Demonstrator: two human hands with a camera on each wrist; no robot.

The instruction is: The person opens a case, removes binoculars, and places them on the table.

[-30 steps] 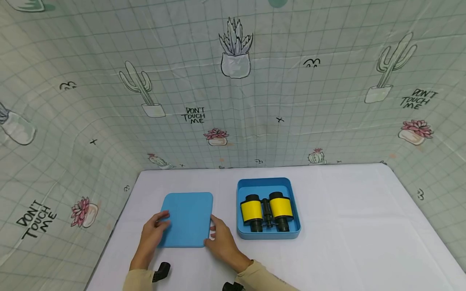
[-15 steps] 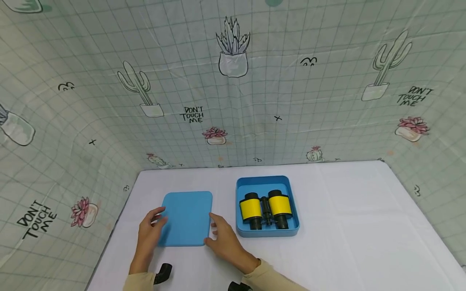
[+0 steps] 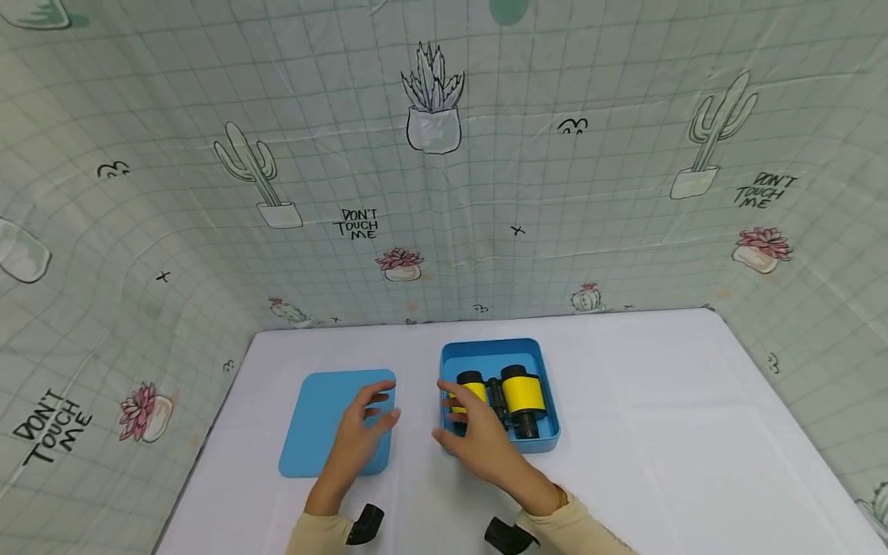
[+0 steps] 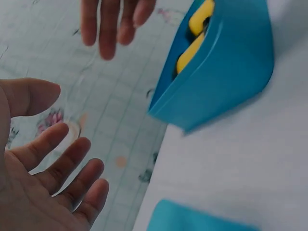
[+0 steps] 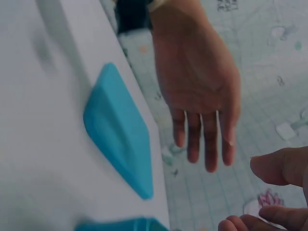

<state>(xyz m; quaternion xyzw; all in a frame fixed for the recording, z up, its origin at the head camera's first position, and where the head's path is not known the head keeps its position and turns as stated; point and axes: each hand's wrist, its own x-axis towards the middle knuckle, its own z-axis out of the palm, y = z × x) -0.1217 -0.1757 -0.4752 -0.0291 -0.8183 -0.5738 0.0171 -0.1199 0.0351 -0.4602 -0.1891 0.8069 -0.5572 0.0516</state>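
Binoculars point(image 3: 523, 395) lie in the blue box point(image 3: 546, 445); the left hand point(image 3: 362, 432) hovers near the blue lid point(image 3: 312, 424), the right hand point(image 3: 483, 441) near the box, both loosely spread, holding nothing.

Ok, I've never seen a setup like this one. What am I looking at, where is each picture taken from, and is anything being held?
There is no robot here: a person works with two bare hands, the left hand and the right hand. The wide picture comes from a camera worn on the head, looking forward and down; the two closer ones come from a camera on each wrist. On the white table lie a flat blue lid-like piece and, to its right, an open blue box with yellow-and-black binoculars inside. Both hands are raised, and neither holds anything.
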